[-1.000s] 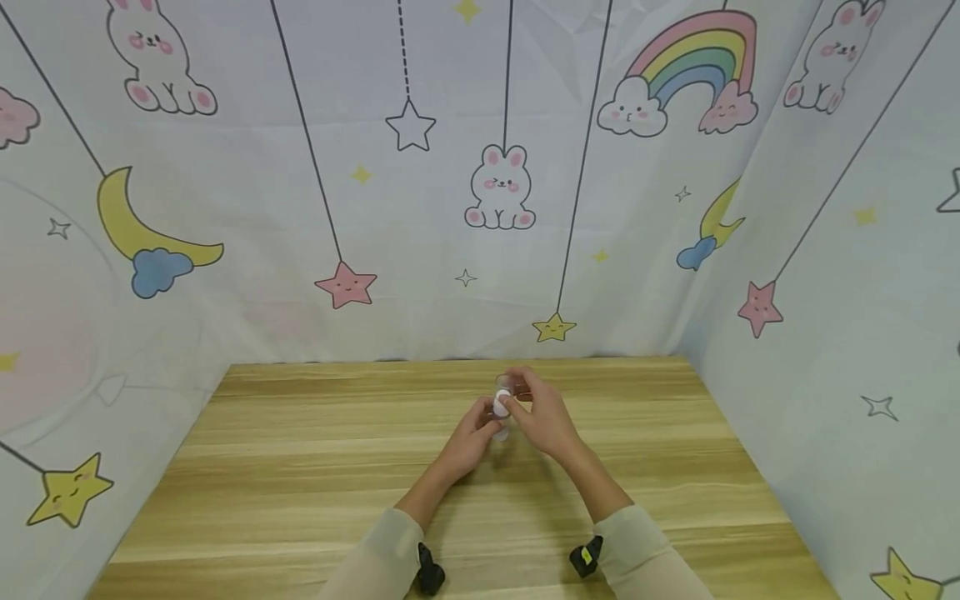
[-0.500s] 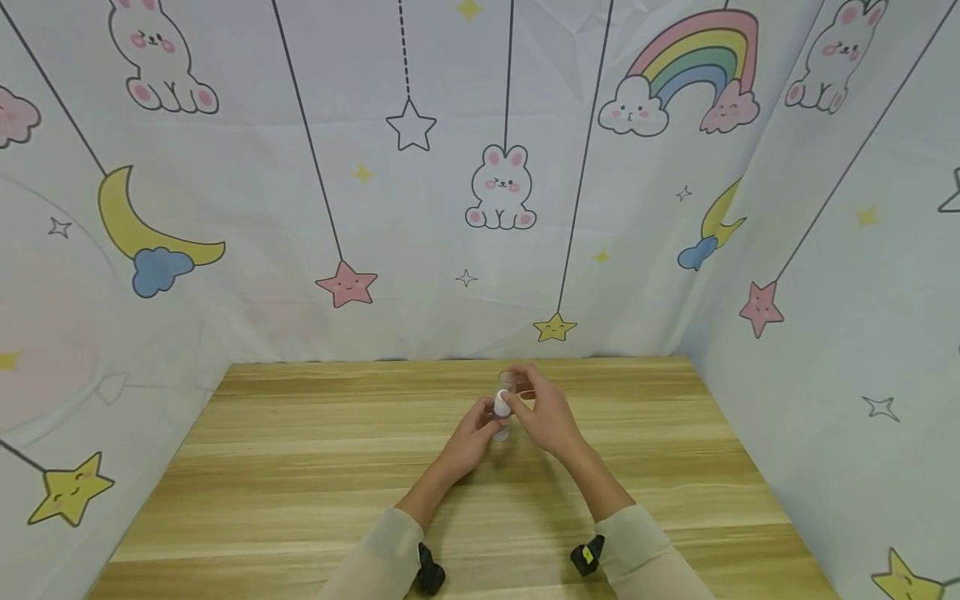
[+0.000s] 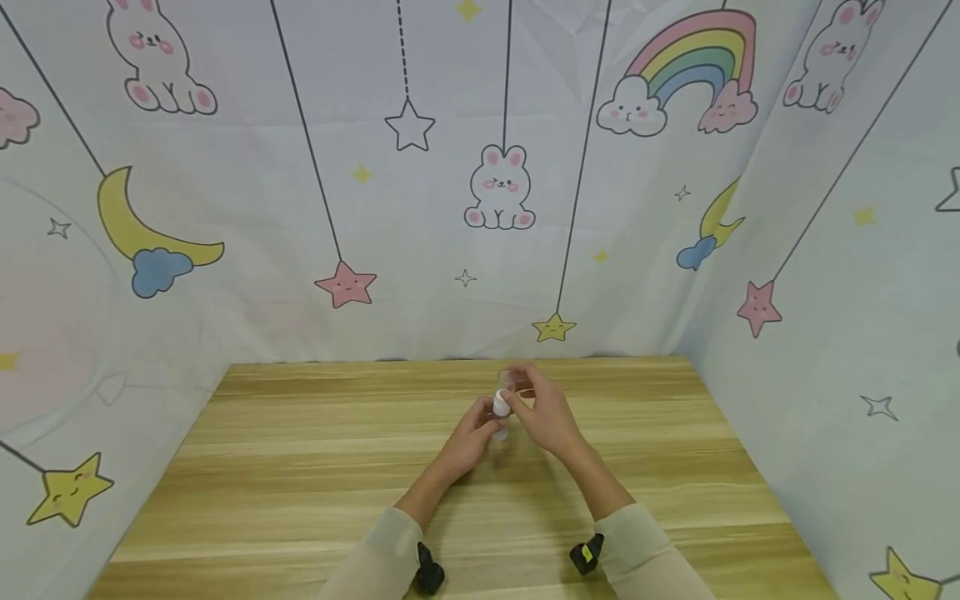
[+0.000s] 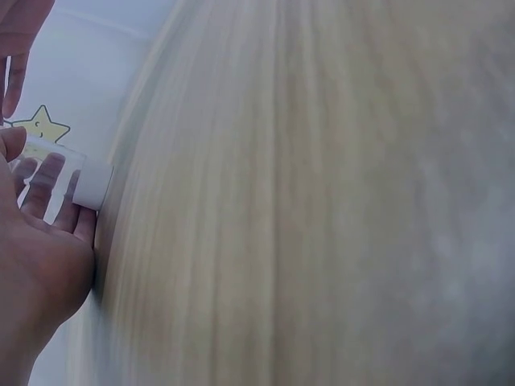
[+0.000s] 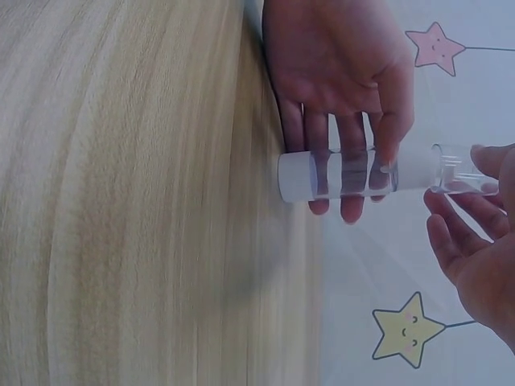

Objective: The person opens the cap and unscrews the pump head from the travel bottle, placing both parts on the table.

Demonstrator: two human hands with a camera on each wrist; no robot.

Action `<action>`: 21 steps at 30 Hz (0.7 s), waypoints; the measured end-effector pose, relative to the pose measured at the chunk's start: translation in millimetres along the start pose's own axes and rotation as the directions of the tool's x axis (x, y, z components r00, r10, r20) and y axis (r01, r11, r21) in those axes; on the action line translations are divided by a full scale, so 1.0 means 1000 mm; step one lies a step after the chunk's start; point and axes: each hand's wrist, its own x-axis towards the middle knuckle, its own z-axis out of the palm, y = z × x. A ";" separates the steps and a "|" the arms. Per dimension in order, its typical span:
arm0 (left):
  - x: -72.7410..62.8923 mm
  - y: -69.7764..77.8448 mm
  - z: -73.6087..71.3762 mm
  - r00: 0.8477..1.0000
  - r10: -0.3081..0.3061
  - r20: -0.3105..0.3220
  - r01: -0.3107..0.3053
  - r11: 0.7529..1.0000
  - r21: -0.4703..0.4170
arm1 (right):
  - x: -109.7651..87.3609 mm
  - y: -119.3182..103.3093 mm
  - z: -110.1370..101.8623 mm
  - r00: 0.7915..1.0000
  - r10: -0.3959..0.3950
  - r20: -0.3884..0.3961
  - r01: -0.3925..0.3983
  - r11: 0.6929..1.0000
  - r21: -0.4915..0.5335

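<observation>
A slim clear bottle (image 5: 326,174) with a white base (image 5: 295,177) stands upright on the table. My left hand (image 3: 467,443) grips its body, fingers wrapped behind and thumb in front. In the left wrist view the white base (image 4: 94,183) is at the tabletop beside my little finger. Above the body shows the bottle's white top (image 3: 501,403). My right hand (image 3: 549,419) holds a small clear cap (image 5: 460,170) between thumb and fingers. The cap's open rim is right at the white top in the right wrist view; from the head it appears just behind it.
The wood-grain table (image 3: 300,467) spreads around both arms. A white cloth (image 3: 420,250) with printed stars, bunnies and a rainbow hangs along the back and sides. Dark wrist cameras (image 3: 430,571) sit at both cuffs.
The clear cap and right fingertips have shifted slightly up and away, so more of the white top shows. My left hand and the bottle have stayed in place.
</observation>
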 end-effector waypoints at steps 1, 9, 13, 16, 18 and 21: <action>0.000 0.000 0.000 1.000 -0.003 0.000 0.003 1.000 0.000 | 0.000 0.000 0.000 1.000 -0.004 0.000 0.004 1.000 0.000; -0.001 0.001 0.000 1.000 -0.012 -0.005 0.012 1.000 0.002 | 0.000 -0.001 0.000 1.000 -0.023 0.002 0.023 1.000 -0.002; -0.001 0.001 0.001 1.000 -0.007 -0.006 0.007 1.000 -0.012 | 0.000 -0.001 0.000 1.000 -0.026 0.000 0.026 1.000 -0.012; -0.001 0.001 0.001 1.000 0.000 -0.013 0.000 1.000 -0.013 | 0.000 -0.001 0.001 1.000 -0.020 0.003 0.020 1.000 -0.013; -0.001 0.001 0.001 1.000 0.005 -0.015 -0.005 1.000 -0.013 | 0.000 -0.001 0.002 1.000 -0.015 0.006 0.015 1.000 -0.014; -0.002 0.002 0.000 1.000 0.010 -0.013 -0.010 1.000 -0.012 | 0.000 -0.001 0.003 1.000 -0.007 0.012 0.008 1.000 -0.016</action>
